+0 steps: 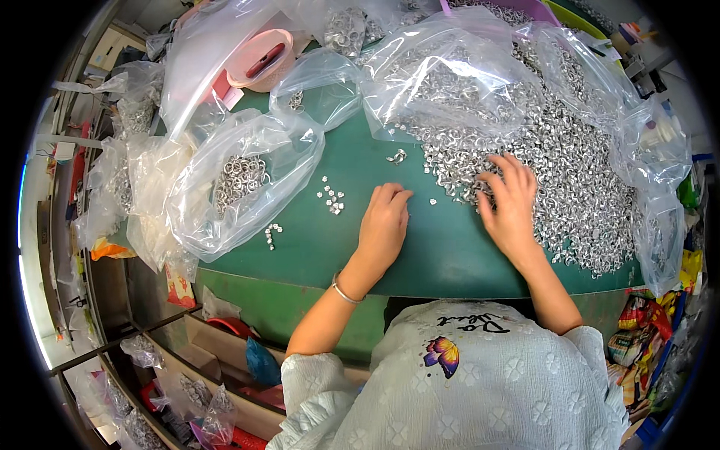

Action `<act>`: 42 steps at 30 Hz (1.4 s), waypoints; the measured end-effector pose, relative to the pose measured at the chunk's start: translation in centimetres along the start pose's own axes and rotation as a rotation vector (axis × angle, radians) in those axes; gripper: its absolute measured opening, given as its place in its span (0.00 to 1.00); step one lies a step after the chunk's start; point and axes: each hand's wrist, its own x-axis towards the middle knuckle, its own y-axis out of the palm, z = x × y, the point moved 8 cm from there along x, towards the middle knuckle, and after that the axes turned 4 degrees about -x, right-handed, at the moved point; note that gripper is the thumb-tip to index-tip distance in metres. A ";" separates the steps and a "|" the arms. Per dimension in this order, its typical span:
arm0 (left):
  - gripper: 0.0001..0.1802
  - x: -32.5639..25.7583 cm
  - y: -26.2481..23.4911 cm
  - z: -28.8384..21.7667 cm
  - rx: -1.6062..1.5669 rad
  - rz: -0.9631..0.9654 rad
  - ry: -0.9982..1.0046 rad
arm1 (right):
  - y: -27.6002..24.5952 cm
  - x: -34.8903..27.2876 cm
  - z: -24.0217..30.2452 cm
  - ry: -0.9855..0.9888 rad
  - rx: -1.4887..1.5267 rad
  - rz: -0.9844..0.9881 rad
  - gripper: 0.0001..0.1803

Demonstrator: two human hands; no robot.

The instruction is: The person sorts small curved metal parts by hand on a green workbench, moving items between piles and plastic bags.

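Note:
My right hand point(511, 204) is at the left part of a wide heap of small shiny silver metal pieces point(577, 187), curved and ring-like. Its fingers are apart and bent, the tips touching the pieces. My left hand point(384, 225) lies on the green tabletop point(442, 259) with its fingers drawn together; whatever is in them, if anything, is hidden. Between the hands sits one single small piece point(433, 201), and a little cluster of silver pieces point(397, 156) lies just beyond. Left of my left hand is a loose group of tiny silver pieces point(331, 198), with a short row point(272, 235) farther left.
An open clear plastic bag point(292, 161) with silver rings point(241, 180) lies at the left. Another clear bag point(450, 75) covers the heap's far part. Behind stand a pink basket point(238, 66) holding a dark red tool point(265, 60) and a purple bin point(532, 9). Drawers point(217, 352) are lower left.

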 end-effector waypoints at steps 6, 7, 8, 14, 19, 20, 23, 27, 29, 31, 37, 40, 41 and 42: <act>0.15 -2.1 -2.0 -0.9 -0.014 -0.146 -0.143 | 3.5 2.2 3.8 -0.125 -0.124 0.064 0.11; 0.15 -2.8 -2.2 -1.3 -0.025 -0.146 -0.166 | 3.4 2.0 3.9 -0.138 -0.138 0.070 0.09; 0.15 -3.5 -2.3 -1.6 -0.036 -0.146 -0.188 | 3.3 1.7 3.9 -0.150 -0.153 0.076 0.08; 0.20 -6.9 1.1 -3.1 -0.212 -0.076 -0.238 | 1.7 -3.1 5.3 -0.261 0.243 0.231 0.05; 0.23 -6.1 3.4 -6.0 -0.023 0.085 -0.131 | 1.0 -3.0 2.9 -0.166 0.112 0.166 0.18; 0.23 -6.3 4.2 -6.1 0.021 0.111 -0.099 | 2.1 -3.6 3.1 -0.217 0.001 0.276 0.24; 0.20 -7.3 4.8 -5.5 -0.017 0.126 -0.071 | 1.8 -5.4 2.5 -0.296 0.015 0.350 0.23; 0.18 -8.1 4.1 -4.8 -0.037 0.053 -0.096 | -1.1 -3.7 -1.2 -0.040 0.025 0.030 0.13; 0.17 -7.4 3.5 -5.7 0.056 0.013 -0.084 | 0.5 -1.6 2.2 -0.158 0.181 0.103 0.15; 0.16 -6.7 3.0 -6.6 0.110 -0.025 -0.075 | 2.8 -0.1 7.2 -0.444 0.162 0.151 0.17; 0.14 -7.7 3.0 -5.2 -0.009 -0.028 -0.075 | 5.8 0.2 5.1 -0.575 -0.012 0.294 0.18; 0.11 -7.8 2.6 -4.9 -0.023 -0.085 -0.094 | 4.0 -0.6 1.9 -0.546 -0.077 0.266 0.18; 0.11 -7.8 2.6 -4.6 -0.032 -0.101 -0.104 | 3.3 -0.9 1.4 -0.540 -0.117 0.277 0.18; 0.11 -7.7 2.3 -4.6 -0.042 -0.090 -0.110 | 2.3 -1.0 1.0 -0.513 -0.116 0.235 0.18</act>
